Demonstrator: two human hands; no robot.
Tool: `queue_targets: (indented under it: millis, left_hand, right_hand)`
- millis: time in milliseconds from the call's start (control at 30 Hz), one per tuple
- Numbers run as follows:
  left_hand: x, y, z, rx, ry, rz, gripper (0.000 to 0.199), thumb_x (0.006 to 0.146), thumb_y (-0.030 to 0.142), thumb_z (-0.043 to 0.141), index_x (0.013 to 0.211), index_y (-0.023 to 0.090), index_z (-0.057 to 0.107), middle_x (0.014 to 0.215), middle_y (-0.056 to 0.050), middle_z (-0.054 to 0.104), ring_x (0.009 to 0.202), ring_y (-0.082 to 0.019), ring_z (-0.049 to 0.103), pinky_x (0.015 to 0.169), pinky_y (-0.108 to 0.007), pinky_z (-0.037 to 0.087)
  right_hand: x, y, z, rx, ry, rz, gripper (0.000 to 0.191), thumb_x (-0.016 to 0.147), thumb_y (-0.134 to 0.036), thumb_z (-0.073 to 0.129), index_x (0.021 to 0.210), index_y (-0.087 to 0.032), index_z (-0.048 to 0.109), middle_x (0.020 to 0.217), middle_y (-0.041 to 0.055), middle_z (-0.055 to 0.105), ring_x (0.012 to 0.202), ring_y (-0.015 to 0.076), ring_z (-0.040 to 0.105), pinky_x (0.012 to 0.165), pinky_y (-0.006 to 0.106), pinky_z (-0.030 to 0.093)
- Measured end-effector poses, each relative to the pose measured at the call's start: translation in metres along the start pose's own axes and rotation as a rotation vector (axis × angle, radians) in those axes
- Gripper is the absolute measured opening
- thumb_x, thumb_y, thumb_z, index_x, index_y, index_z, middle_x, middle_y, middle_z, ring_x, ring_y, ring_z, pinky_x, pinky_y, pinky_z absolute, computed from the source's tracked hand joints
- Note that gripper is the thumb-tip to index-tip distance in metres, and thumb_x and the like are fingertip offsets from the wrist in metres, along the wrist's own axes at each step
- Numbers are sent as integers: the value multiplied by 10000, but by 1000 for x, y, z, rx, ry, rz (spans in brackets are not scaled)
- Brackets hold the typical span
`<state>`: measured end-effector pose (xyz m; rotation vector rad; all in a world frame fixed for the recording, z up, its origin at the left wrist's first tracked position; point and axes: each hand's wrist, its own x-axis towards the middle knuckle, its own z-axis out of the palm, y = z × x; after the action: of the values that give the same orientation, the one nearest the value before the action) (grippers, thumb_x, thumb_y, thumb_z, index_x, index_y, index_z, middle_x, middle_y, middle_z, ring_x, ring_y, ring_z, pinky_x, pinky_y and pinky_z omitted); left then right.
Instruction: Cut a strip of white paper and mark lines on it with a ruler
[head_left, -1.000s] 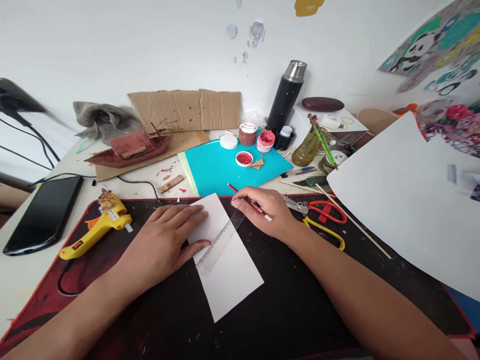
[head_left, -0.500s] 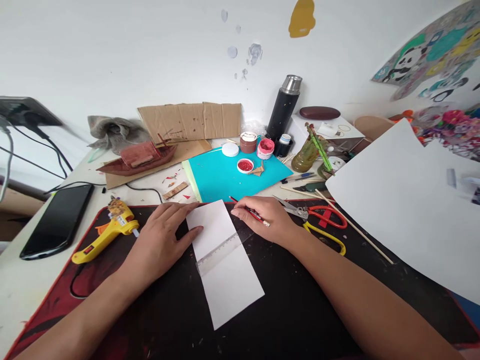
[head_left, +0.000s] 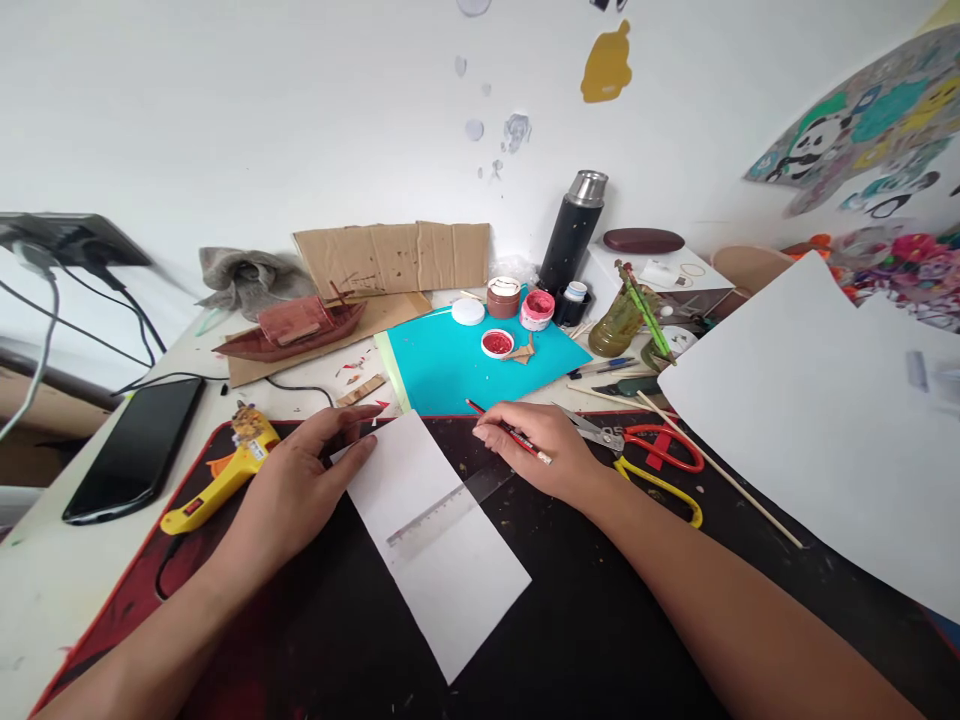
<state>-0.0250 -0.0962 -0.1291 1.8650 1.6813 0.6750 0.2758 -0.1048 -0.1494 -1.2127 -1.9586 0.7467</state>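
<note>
Right hand [head_left: 534, 448] grips red pencil [head_left: 519, 440]. Left hand [head_left: 311, 470] part-open at paper strip's [head_left: 442, 580] corner; clear ruler [head_left: 431, 515] lies across paper.

Taking the blue sheet [head_left: 442, 370] as our landmark, we see a white lid [head_left: 468, 312], a brown jar [head_left: 503, 303], an open pot of red paint [head_left: 537, 316] and a paint-filled lid [head_left: 496, 345] on it, with a cardboard panel [head_left: 394, 258] and a dark flask [head_left: 570, 240] behind. Left of it we have a reddish-brown model boat [head_left: 292, 332] on flat cardboard [head_left: 262, 368], a grey cloth [head_left: 251, 282] farther back, and, nearer us, a black phone [head_left: 135, 450] and a yellow glue gun [head_left: 221, 490]. To its right we find a murky jar [head_left: 609, 330] holding green-handled brushes [head_left: 649, 318], and, nearer us, red-and-yellow-handled scissors [head_left: 601, 435].
</note>
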Motion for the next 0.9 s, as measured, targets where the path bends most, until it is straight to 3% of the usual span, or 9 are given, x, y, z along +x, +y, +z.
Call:
queue_targets:
  millis: [100, 200, 333, 433, 567, 700, 900]
  left_hand:
    - [2, 2, -7, -86, 41, -52, 570, 895, 706, 606, 1237, 278, 763, 976, -26, 724, 745, -206, 654, 607, -298, 493]
    - [5, 0, -13, -290, 124, -126, 569, 836, 687, 742, 1236, 284, 775, 948, -21, 695, 770, -205, 656, 598, -271, 486]
    - [8, -7, -17, -483, 189, -161, 593, 844, 673, 784, 1283, 277, 743, 927, -2, 643, 668, -157, 584, 528, -247, 456]
    - [10, -13, -16, -534, 225, -163, 605, 872, 654, 762, 1324, 254, 709, 938, 0, 631, 599, -127, 530, 491, -245, 422]
    - [9, -10, -16, -589, 239, -171, 604, 864, 623, 789, 1334, 256, 690, 1012, -6, 657, 613, -125, 571, 544, -261, 491]
    - [6, -3, -16, -633, 230, -184, 607, 844, 626, 816, 1320, 273, 684, 1005, 16, 635, 602, -120, 588, 544, -264, 513]
    - [4, 0, -17, -676, 225, -202, 643, 823, 599, 870, 1352, 289, 676, 1026, 25, 646, 666, -129, 617, 576, -239, 545]
  right_hand:
    - [0, 0, -1, -5, 1, 6, 290, 1099, -426, 609, 958, -222, 761, 832, 18, 781, 745, 180, 704, 706, 279, 464]
    - [1, 1, -1, -15, 8, 20, 304, 1098, -435, 604, 942, -227, 760, 810, 15, 785, 716, 181, 704, 693, 282, 470]
    - [0, 2, -1, -17, 18, 19, 313, 1099, -443, 599, 930, -233, 760, 799, 14, 787, 707, 187, 703, 686, 289, 470]
    - [0, 3, 0, -34, 25, 22, 313, 1095, -442, 601, 915, -239, 756, 803, 12, 783, 713, 192, 697, 668, 293, 458]
    - [1, 4, -1, 0, 63, 19, 314, 1100, -443, 593, 922, -240, 754, 851, 19, 796, 761, 202, 717, 697, 298, 481]
    - [3, 4, -3, 31, 121, 92, 328, 1091, -461, 605, 896, -239, 746, 664, -19, 708, 617, 180, 660, 636, 294, 463]
    - [6, 8, 0, 265, 192, 197, 261, 1034, -469, 680, 947, -234, 754, 656, -24, 686, 576, 181, 680, 601, 296, 505]
